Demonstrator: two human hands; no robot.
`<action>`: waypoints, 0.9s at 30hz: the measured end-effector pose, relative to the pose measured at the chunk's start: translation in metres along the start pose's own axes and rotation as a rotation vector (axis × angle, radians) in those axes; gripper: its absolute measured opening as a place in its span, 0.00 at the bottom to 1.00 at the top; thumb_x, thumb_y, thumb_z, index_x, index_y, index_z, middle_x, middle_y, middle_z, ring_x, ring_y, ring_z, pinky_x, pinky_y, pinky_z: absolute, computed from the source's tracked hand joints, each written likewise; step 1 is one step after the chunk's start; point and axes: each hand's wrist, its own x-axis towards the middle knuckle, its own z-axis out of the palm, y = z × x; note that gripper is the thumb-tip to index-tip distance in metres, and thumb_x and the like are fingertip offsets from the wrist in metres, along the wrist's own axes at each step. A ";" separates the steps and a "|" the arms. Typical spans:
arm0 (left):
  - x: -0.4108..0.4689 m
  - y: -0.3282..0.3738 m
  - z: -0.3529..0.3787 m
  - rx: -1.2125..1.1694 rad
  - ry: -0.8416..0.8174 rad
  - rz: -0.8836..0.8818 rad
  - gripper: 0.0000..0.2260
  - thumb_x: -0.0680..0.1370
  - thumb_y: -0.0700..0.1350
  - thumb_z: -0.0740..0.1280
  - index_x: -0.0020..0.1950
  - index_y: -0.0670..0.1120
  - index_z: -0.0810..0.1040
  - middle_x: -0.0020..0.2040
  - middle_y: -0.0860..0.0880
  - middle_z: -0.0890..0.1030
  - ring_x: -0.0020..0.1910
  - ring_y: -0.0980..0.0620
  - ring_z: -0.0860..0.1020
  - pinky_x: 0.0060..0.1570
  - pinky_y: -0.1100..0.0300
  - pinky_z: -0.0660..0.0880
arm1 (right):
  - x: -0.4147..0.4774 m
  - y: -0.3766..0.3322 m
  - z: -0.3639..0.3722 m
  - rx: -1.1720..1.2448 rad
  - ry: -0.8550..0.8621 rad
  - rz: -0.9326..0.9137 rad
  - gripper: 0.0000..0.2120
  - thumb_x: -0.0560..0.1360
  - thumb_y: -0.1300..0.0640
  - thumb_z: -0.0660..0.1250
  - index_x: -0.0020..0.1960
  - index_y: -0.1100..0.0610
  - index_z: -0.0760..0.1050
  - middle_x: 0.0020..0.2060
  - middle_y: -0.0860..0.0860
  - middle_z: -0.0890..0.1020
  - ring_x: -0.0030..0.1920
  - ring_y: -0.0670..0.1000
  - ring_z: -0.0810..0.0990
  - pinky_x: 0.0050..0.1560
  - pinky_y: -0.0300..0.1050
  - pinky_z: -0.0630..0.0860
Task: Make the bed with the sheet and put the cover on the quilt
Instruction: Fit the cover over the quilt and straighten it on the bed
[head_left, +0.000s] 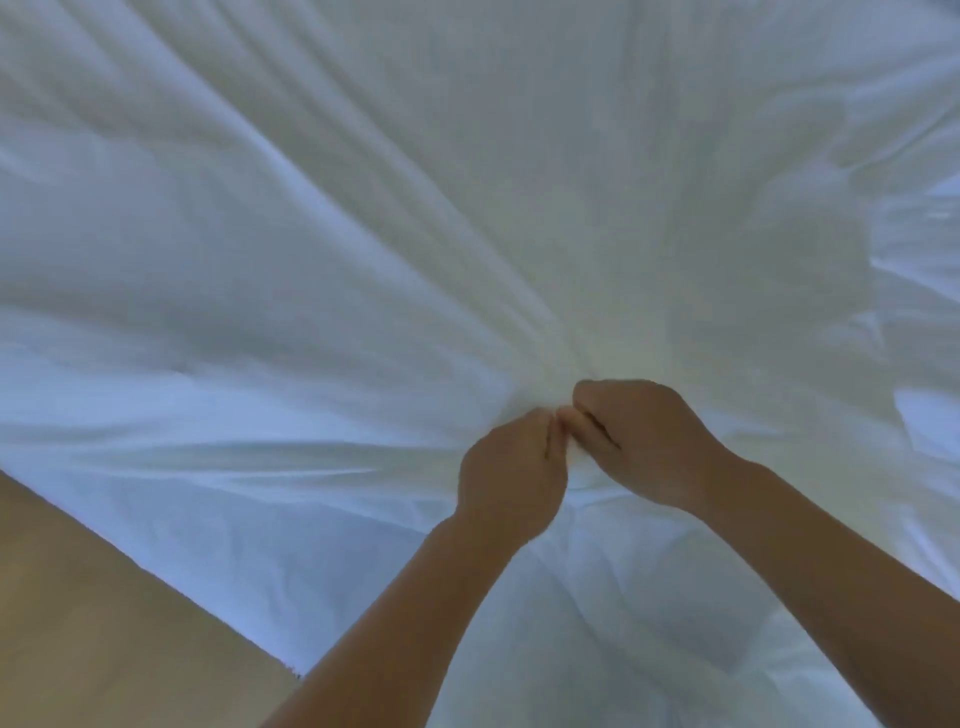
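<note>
Up close, left hand (511, 470) and right hand (641, 441) meet fingertip to fingertip, both pinching a bunch of sheet (363, 208) that fans away toward 12 o'clock, left a touch nearer.

The white cloth (363, 234), perhaps the quilt cover rather than the sheet, fills most of the view, drawn into long folds fanning from one bunched point low and centre; its edge runs diagonally at lower left.
</note>
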 end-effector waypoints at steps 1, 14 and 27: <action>0.002 0.001 -0.003 0.015 0.035 -0.003 0.14 0.82 0.52 0.51 0.40 0.48 0.64 0.32 0.53 0.68 0.39 0.47 0.73 0.39 0.57 0.64 | -0.001 0.002 0.001 0.055 0.097 0.003 0.23 0.73 0.37 0.43 0.40 0.52 0.68 0.35 0.48 0.73 0.37 0.52 0.73 0.40 0.44 0.66; 0.033 0.026 -0.010 0.283 0.259 0.218 0.15 0.77 0.46 0.64 0.62 0.43 0.72 0.51 0.43 0.76 0.51 0.41 0.75 0.47 0.51 0.70 | -0.023 0.063 0.027 -0.051 0.330 0.285 0.15 0.76 0.52 0.65 0.51 0.65 0.76 0.42 0.61 0.79 0.39 0.61 0.80 0.34 0.49 0.72; 0.038 0.088 0.069 0.667 -0.094 0.818 0.10 0.72 0.39 0.62 0.47 0.50 0.80 0.48 0.52 0.77 0.46 0.48 0.74 0.43 0.56 0.64 | -0.210 0.093 -0.002 -0.036 0.158 0.829 0.18 0.75 0.42 0.50 0.31 0.49 0.55 0.23 0.45 0.63 0.30 0.61 0.78 0.33 0.48 0.68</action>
